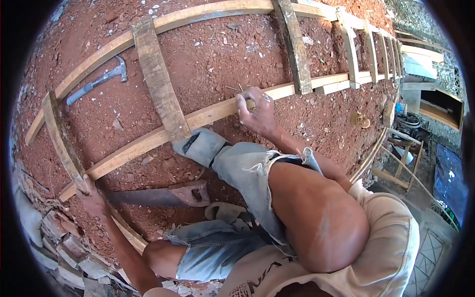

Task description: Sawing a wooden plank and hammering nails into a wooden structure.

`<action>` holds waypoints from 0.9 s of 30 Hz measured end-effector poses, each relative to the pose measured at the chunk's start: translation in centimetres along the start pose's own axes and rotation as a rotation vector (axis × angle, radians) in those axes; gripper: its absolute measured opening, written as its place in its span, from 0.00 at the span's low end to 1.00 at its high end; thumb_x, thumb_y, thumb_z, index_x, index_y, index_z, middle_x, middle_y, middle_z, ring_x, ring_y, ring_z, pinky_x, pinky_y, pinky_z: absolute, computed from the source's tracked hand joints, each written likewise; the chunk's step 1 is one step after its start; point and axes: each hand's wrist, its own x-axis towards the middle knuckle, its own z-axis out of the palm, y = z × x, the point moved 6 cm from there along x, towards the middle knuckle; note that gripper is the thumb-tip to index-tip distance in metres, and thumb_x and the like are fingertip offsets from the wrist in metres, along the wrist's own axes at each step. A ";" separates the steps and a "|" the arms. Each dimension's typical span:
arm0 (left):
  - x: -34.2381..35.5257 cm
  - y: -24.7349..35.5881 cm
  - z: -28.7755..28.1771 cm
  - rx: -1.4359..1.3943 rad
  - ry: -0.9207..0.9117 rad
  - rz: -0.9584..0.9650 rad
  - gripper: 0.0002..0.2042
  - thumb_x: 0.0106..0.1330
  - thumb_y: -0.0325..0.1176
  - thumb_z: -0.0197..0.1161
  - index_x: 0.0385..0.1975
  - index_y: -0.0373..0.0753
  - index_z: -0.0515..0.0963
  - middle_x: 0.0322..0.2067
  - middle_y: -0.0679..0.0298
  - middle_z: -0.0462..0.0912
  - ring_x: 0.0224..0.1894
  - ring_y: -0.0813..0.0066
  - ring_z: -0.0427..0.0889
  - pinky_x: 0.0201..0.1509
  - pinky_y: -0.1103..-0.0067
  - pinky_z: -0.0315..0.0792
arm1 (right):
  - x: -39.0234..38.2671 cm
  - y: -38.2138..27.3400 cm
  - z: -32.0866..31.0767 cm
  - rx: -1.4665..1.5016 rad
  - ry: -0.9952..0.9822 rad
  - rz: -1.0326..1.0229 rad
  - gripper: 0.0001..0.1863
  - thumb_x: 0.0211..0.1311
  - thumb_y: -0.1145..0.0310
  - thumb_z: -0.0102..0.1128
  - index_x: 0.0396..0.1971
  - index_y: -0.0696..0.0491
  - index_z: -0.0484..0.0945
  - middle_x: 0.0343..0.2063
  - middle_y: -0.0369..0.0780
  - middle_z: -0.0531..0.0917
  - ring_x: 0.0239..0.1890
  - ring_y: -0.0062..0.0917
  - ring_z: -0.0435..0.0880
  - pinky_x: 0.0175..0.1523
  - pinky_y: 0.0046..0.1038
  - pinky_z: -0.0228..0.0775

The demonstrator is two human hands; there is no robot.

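Note:
My left hand (93, 197) grips the left end crosspiece (63, 134) of a wooden ladder-like frame, where it crosses the near rail (126, 152). My right hand (255, 111) is curled at the near rail, right of the second crosspiece (161, 79), with a few thin nails (236, 89) poking from its fingers. A hammer (101, 79) lies on the red dirt between the rails at left. A handsaw (158, 196) lies below the near rail, beside my foot (198, 146) in a grey shoe.
The frame continues right with several crosspieces (369, 52) over the dirt (217, 59). At right are leaning sticks (366, 158), a wooden box (435, 111), tangled hoses (408, 121) and a blue tarp (450, 175). Broken bricks and rubble (74, 252) border the lower left.

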 end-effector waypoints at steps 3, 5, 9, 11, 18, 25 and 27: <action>0.3 -1.0 0.7 0.113 0.006 -0.045 0.45 0.65 0.74 0.59 0.64 0.34 0.77 0.55 0.41 0.85 0.57 0.39 0.82 0.60 0.56 0.72 | -6.9 6.3 -1.9 -0.063 -0.139 0.508 0.12 0.67 0.61 0.66 0.37 0.56 0.85 0.31 0.49 0.88 0.37 0.46 0.89 0.47 0.42 0.79; 0.4 -1.0 1.0 0.096 0.022 0.023 0.45 0.65 0.74 0.59 0.64 0.34 0.77 0.56 0.41 0.84 0.57 0.38 0.82 0.61 0.55 0.71 | -9.6 8.2 -3.2 -0.121 -0.055 0.593 0.15 0.67 0.58 0.66 0.37 0.56 0.86 0.32 0.50 0.89 0.38 0.47 0.89 0.48 0.43 0.80; 0.4 -1.2 1.2 0.096 0.043 0.082 0.45 0.65 0.74 0.60 0.65 0.34 0.77 0.55 0.39 0.84 0.56 0.37 0.82 0.59 0.55 0.72 | -10.3 11.1 -3.4 -0.201 0.032 0.852 0.22 0.67 0.51 0.66 0.41 0.58 0.87 0.35 0.52 0.90 0.39 0.48 0.90 0.51 0.45 0.79; 0.6 -1.6 1.4 0.100 0.033 0.066 0.45 0.65 0.73 0.60 0.65 0.33 0.76 0.54 0.37 0.83 0.55 0.36 0.82 0.58 0.55 0.73 | -8.7 12.0 -2.4 -0.225 -0.071 0.882 0.27 0.63 0.47 0.69 0.42 0.61 0.86 0.37 0.55 0.89 0.42 0.50 0.90 0.52 0.46 0.79; 1.1 -1.5 1.8 0.162 0.067 0.283 0.46 0.66 0.72 0.60 0.62 0.28 0.77 0.51 0.34 0.83 0.54 0.35 0.82 0.55 0.55 0.75 | -7.3 12.8 -2.8 -0.319 -0.130 0.928 0.28 0.61 0.49 0.71 0.35 0.66 0.87 0.31 0.60 0.88 0.38 0.51 0.90 0.44 0.45 0.80; 0.6 -1.2 0.9 0.150 0.072 0.079 0.46 0.65 0.73 0.60 0.62 0.30 0.78 0.52 0.35 0.84 0.55 0.36 0.82 0.57 0.53 0.74 | -8.1 12.3 -2.5 0.014 -0.135 0.976 0.23 0.60 0.54 0.73 0.33 0.64 0.88 0.26 0.54 0.88 0.31 0.42 0.90 0.43 0.41 0.80; 0.4 -1.2 1.0 0.090 0.036 0.036 0.46 0.65 0.74 0.59 0.62 0.30 0.78 0.51 0.35 0.84 0.54 0.35 0.83 0.58 0.53 0.74 | -7.6 12.3 -2.7 -0.100 -0.080 0.902 0.21 0.59 0.56 0.74 0.33 0.64 0.88 0.23 0.50 0.88 0.28 0.37 0.89 0.40 0.38 0.79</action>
